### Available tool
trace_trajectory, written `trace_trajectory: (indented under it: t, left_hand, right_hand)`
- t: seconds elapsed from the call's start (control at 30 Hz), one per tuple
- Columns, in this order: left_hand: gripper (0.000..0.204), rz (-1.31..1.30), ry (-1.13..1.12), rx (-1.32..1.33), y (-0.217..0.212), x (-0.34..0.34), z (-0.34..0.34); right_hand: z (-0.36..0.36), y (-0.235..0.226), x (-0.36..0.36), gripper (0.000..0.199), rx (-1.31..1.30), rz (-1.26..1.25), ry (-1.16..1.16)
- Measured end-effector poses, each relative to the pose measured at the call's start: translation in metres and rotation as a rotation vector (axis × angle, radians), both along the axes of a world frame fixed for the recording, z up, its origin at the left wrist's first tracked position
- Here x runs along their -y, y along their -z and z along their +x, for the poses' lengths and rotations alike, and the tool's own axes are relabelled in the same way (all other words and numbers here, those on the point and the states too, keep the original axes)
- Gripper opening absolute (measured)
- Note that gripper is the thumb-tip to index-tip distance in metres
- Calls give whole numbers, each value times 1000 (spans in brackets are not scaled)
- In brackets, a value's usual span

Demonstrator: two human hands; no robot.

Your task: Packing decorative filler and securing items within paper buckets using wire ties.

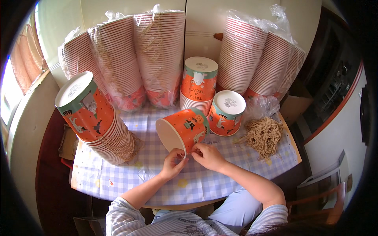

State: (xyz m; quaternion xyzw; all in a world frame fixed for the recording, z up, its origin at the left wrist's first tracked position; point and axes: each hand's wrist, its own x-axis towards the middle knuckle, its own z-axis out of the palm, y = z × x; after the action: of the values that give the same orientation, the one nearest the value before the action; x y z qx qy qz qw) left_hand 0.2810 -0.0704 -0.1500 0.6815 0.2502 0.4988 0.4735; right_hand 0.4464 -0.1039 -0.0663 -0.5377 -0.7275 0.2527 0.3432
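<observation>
I have an orange paper bucket (184,131) tipped on its side in the middle of the checked tablecloth (130,173), its open mouth turned toward the near left and its base pointing to the far right. My left hand (172,164) is curled at the near edge of the rim, thumb and fingertips pinched together on it. My right hand (208,156) sits just beside it to the right, fingers bent and closed against the same near part of the bucket's wall, so the two hands almost touch. Whether there is something small between my fingertips I cannot tell.

Just right of the bucket, another orange bucket (226,113) stands upside down, white base up. Behind it, a short stack of upside-down buckets (198,84) rises in the middle of the table. To the left, a tall stack of the same buckets (96,122) leans over toward the left, its white base facing up and left. Along the far wall, long sleeves of nested buckets in clear plastic wrap stand on the left (130,59) and on the right (260,55). On the right side of the table lies a heap of tan string (263,135), with a crumpled clear bag (262,106) just behind it.
</observation>
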Motion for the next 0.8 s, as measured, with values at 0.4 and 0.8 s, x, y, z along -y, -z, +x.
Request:
trace_trajectory:
  t: [0.4, 0.8]
  left_hand:
    - [20, -45, 58, -1, 0, 0, -1]
    - [19, -34, 48, -19, 1, 0, -1]
  right_hand:
    - [1, 5, -1, 16, 20, -5, 17]
    - [1, 8, -2, 17, 73, 7, 26]
